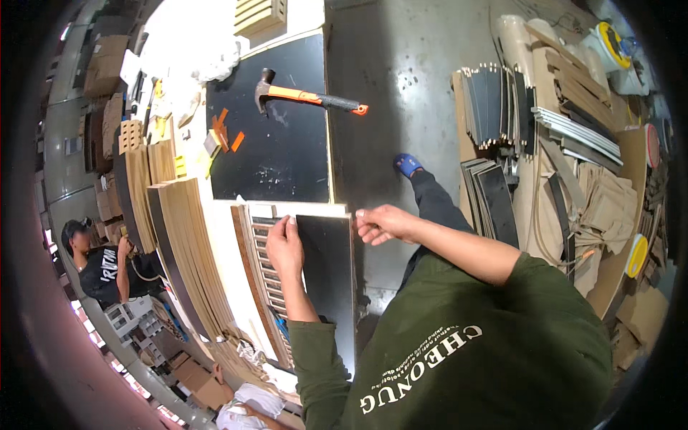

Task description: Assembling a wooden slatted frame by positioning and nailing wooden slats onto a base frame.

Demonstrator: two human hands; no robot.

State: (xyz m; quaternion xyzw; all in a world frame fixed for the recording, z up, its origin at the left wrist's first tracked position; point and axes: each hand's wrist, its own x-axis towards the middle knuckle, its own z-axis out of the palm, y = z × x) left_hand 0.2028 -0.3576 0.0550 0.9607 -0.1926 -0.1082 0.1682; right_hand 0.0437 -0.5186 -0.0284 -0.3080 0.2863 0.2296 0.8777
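I watch through one head-worn fisheye facing steeply down, near the left grip (285, 247) and right grip (385, 223) mid-frame.

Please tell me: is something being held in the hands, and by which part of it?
A hold cannot be told for certain. The left hand is at the near edge of the narrow pale strip; the right hand is by its right end.

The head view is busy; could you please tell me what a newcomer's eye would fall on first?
Probably the orange-and-black hammer, lying on the black panel in the upper middle, its handle jutting past the panel's right edge. Next come the orange pieces to the hammer's lower left and the blue shoe on the grey floor.
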